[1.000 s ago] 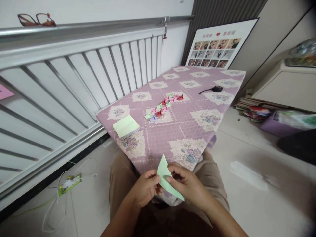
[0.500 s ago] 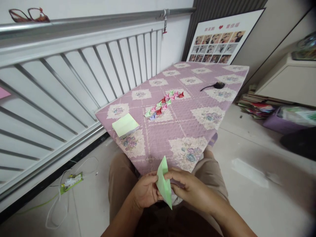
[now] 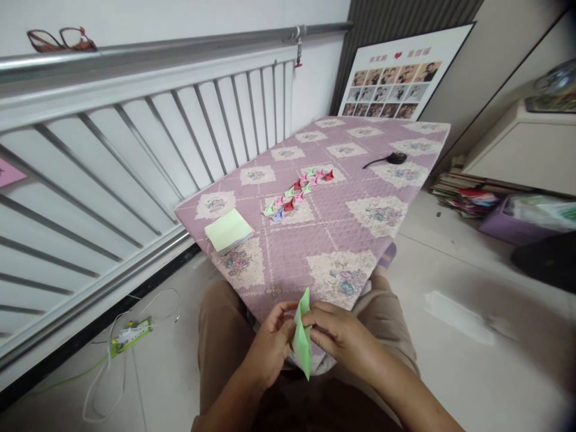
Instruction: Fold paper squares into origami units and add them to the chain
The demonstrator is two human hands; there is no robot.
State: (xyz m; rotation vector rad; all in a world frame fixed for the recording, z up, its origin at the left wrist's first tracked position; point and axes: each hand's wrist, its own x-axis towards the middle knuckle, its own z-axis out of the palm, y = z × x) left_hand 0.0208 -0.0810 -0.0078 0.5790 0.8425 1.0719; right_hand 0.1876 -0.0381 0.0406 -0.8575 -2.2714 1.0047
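A folded piece of light green paper (image 3: 303,343) is held upright over my lap, near the table's front corner. My left hand (image 3: 274,339) grips it from the left, thumb and fingers on its edge. From the other side my right hand (image 3: 335,333) pinches it, the fingertips in or against the fold. Beyond the hands, several small folded paper pieces (image 3: 289,205) in red, pink, green and blue stand in two rows on the table. To their left lies a stack of pale green paper sheets (image 3: 228,231).
The table has a purple floral cloth (image 3: 288,264). A black object with a thin tail (image 3: 396,158) lies at its far right. A white radiator (image 3: 148,168) runs along the left, with glasses (image 3: 62,41) above. A power strip (image 3: 131,335) with cables lies on the floor.
The green paper has turned more edge-on and shifted slightly right. My left hand has moved up and closed its thumb and fingers more around the paper; my right hand still grips it.
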